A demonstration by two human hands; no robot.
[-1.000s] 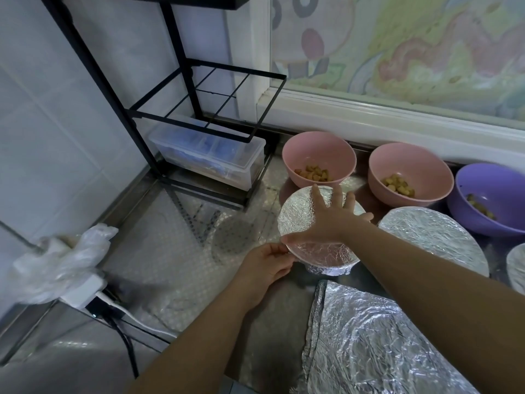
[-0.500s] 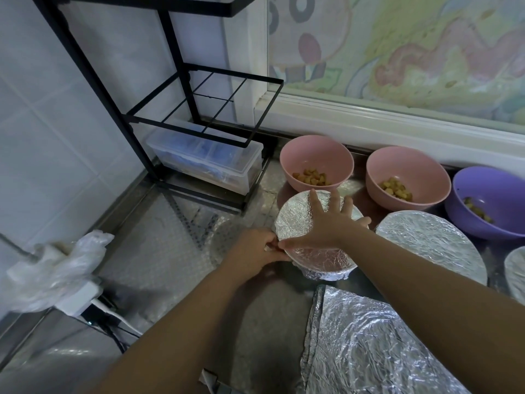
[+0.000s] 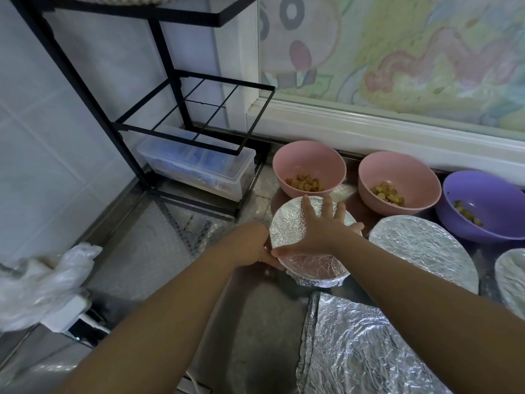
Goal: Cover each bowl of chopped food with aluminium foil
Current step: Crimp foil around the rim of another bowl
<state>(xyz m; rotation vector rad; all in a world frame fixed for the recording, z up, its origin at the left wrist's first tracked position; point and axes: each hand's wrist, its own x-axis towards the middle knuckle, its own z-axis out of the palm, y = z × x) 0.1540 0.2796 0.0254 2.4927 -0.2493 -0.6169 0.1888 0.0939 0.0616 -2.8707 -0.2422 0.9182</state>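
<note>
A foil-covered bowl (image 3: 309,265) stands on the steel counter in front of me. My right hand (image 3: 322,230) lies flat on its foil top, fingers spread. My left hand (image 3: 250,245) curls round the bowl's left rim and presses the foil edge against the side. Behind it are two uncovered pink bowls (image 3: 308,166) (image 3: 397,180) with chopped yellow food, and to the right an uncovered purple bowl (image 3: 483,203) with food. A second foil-covered bowl (image 3: 420,248) sits to the right, a third (image 3: 511,274) at the frame edge. A loose foil sheet (image 3: 355,351) lies near me.
A black metal rack (image 3: 170,89) stands at the back left over a clear plastic box (image 3: 199,166). A crumpled plastic bag (image 3: 42,282) and a white plug with cable (image 3: 71,314) lie at the left. A window sill (image 3: 369,132) runs behind the bowls.
My left hand has slid from the bowl's near edge up along its left rim. My right hand stays flat on the foil top.
</note>
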